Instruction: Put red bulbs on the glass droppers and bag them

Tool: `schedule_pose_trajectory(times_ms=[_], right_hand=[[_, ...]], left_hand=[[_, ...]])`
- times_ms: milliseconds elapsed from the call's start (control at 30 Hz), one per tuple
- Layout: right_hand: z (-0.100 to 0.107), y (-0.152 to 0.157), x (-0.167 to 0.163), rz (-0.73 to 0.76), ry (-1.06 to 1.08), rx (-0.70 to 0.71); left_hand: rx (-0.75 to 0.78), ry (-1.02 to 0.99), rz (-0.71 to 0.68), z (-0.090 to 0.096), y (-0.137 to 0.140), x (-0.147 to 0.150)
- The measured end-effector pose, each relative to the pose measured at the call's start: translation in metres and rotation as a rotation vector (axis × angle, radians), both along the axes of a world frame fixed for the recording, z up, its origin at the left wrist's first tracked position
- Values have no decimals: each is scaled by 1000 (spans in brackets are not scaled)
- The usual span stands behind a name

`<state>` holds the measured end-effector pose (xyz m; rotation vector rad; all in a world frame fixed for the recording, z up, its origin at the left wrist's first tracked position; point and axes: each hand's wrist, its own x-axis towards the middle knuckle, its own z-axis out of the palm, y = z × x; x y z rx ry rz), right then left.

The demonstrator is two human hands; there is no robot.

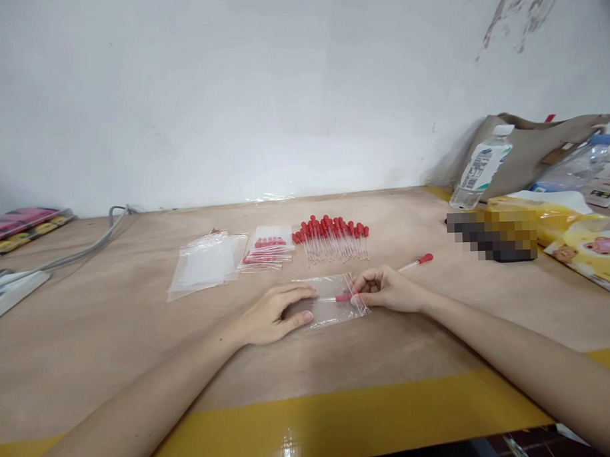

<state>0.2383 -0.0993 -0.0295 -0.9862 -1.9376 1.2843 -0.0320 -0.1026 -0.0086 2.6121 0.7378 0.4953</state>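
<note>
A clear zip bag (333, 314) lies flat on the table before me, with a glass dropper (343, 298) inside; its red bulb points right. My left hand (277, 315) rests at the bag's left end, thumb and fingers apart and touching the plastic. At the right end, by the zip opening, my right hand (380, 290) is closed in a pinch at the dropper's bulb; its fingertips partly hide the bulb's end. Another dropper (416, 261) lies loose just beyond my right hand. Farther back is a pile of red-bulbed droppers (333, 237).
Left of the pile lie filled bags (268, 250) and a stack of flat clear bags (206, 262). On the right stand a plastic bottle (483, 165) and a grey bag (527, 144), beside yellow packages (586, 245). A cable (80, 253) crosses the left side.
</note>
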Motion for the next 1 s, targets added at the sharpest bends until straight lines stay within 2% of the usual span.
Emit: schedule_pose_trajectory(times_ms=[133, 200, 233, 300, 333, 400, 500, 633, 767, 1000], right_hand=[[10, -5, -1, 194, -161, 260], [18, -5, 5, 280, -212, 269], [22, -3, 11, 275, -232, 250], [30, 1, 28, 179, -317, 208], [33, 5, 40, 60, -394, 212], [38, 11, 67, -84, -596, 252], [42, 18, 105, -141, -776, 243], [43, 20, 132, -123, -864, 75], [42, 15, 125, -7, -800, 15], [48, -4, 72, 0, -642, 193]], left_hand=[[17, -18, -12, -3, 1, -1], [12, -17, -6, -3, 1, -1], [7, -17, -2, -3, 0, -1], [-4, -18, 10, -3, -1, -1], [-11, -20, 16, -3, -1, -2], [-21, -29, 27, -3, -2, -2], [-25, -41, 57, -3, -2, -2], [-30, -40, 103, -2, -2, -1], [-39, -17, 118, 1, -4, -1], [-40, 1, 96, 2, -1, -6]])
